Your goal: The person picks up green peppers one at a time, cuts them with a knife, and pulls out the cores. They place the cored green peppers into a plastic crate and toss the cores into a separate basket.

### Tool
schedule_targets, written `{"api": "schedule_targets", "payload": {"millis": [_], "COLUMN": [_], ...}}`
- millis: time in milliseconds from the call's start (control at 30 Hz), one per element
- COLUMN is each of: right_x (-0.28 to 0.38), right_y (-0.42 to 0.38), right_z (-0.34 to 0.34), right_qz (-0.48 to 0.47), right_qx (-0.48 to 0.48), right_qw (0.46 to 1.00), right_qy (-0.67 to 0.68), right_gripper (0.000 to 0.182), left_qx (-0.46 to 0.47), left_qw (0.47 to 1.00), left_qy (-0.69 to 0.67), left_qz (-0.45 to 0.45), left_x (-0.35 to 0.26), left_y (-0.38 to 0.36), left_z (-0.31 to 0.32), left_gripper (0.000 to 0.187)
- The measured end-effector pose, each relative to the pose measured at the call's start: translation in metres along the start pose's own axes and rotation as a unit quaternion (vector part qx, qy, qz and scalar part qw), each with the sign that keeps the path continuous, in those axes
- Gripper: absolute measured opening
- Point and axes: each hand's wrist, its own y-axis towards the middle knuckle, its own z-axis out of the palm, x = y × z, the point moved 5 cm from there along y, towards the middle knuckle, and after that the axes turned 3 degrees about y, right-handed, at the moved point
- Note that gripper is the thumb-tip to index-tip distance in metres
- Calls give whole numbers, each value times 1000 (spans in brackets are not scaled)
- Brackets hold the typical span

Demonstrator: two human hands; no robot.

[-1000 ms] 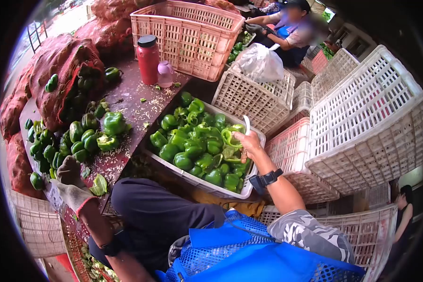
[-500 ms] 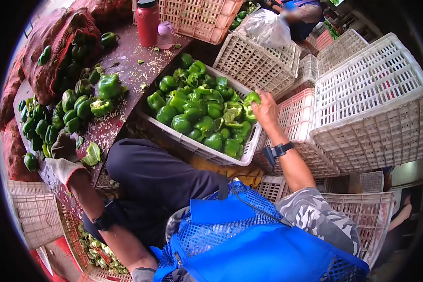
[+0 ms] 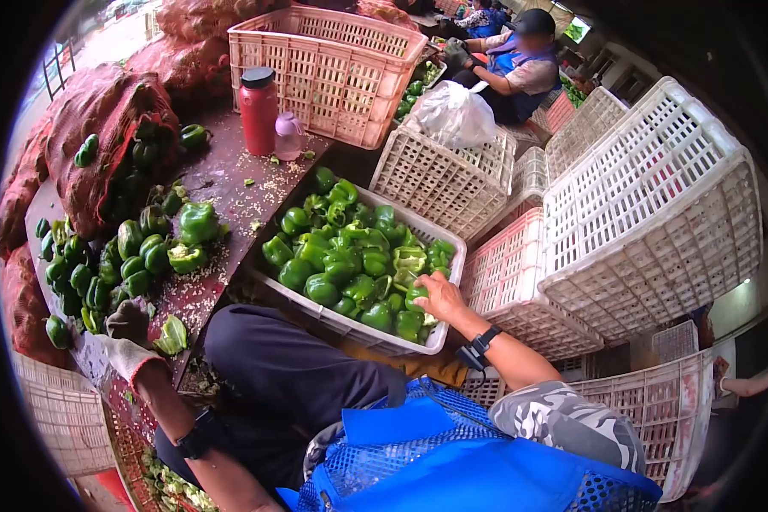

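Head view: right hand [image 3: 442, 299], bare, was over the near right part of the white crate [image 3: 350, 324], fingers bent and touching a green pepper [image 3: 416, 299] on top of the heap; couldn't tell if I gripped it or just rested on it. That pepper sat at my right fingertips, well apart from my left hand [image 3: 130, 345]. Left hand was gloved, on the dark red table [image 3: 218, 169], next to the whole peppers [image 3: 135, 256]; grip hidden, couldn't tell whether it was closed. Pepper piece [image 3: 172, 335] lay just right of the glove. Peppers filled the crate, some cut open. Outward: mesh sack [image 3: 77, 154] behind the table pile, red bottle [image 3: 258, 118] beside a small purple-topped bottle [image 3: 288, 141], pink crate [image 3: 328, 81] behind them. Pale crates [image 3: 648, 196] stood stacked to the right; co-worker [image 3: 525, 72] sat beyond.
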Motion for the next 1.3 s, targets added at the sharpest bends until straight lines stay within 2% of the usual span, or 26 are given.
{"api": "schedule_targets", "payload": {"millis": [67,167,267,367,400,433,467,500,533,567,600,633,667,700,733,800,867,933,1000,1033,1100,1167,1200,1267,1300], "right_x": [-5,-19,-42,-23,-16,-12,-8,12,43,77,108,151,190,234,279,346,389,413,427,429,427,419,410,396,399], "right_y": [7,6,25,28,32,38,45,47,51,57,68,80,95,107,118,141,174,201,215,220,231,243,249,253,243], "right_z": [5,21,63,43,34,25,13,-5,-25,-39,-46,-53,-53,-53,-52,-37,-10,19,39,43,44,42,41,32,17], "right_qz": [-1,5,-70,-34,-46,-81,-88,-56,-24,-72,-97,-137,-216,-283,-311,-402,-436,-438,-449,-426,-399,-346,-304,-216,-227], "right_qx": [8,-45,-54,-6,32,25,48,62,73,14,-15,-10,-47,-60,-52,-106,-102,-65,-56,-20,-2,-8,37,126,161], "right_qw": [1000,999,996,999,997,992,992,995,997,997,995,990,975,957,949,909,894,896,890,904,916,928,929,904,893], "right_qy": [13,2,-17,-29,-56,-92,-74,-54,-32,-25,-14,11,2,24,23,3,-13,-34,-52,-24,36,136,209,347,355], "right_gripper": [43,47,55,59,64,68,71,68,66,59,53,52,51,52,58,73,84,88,89,86,85,83,80,73,66], "left_qx": [4,10,3,10,19,30,45,61,79,80,80,80,79,93,63,28,64,118,96,84,57,41,32,9,-8], "left_qw": [1000,1000,995,988,987,986,987,988,996,982,921,929,932,984,997,994,955,862,936,961,987,990,991,995,995], "left_qy": [3,18,89,137,143,144,139,126,40,-148,-328,-338,-349,-151,-34,104,288,482,338,261,102,57,34,65,-101], "left_qz": [4,20,49,69,73,74,70,63,19,-90,-194,-130,-64,1,21,7,30,105,20,-24,-112,-119,-122,-73,-15], "left_x": [0,3,17,31,36,45,57,72,94,120,138,135,132,147,147,136,90,27,4,-3,-6,-9,-11,-21,-23], "left_y": [3,12,26,41,46,53,59,66,75,83,83,83,81,86,79,66,64,61,59,55,45,40,37,38,41], "left_z": [-1,-1,-17,-26,-25,-25,-24,-21,-16,-11,-3,1,5,22,27,33,25,14,1,-3,-10,-6,-5,4,12], "left_gripper": [51,54,57,61,62,63,65,66,67,67,67,67,68,69,59,41,22,2,9,14,22,26,29,35,38]}}
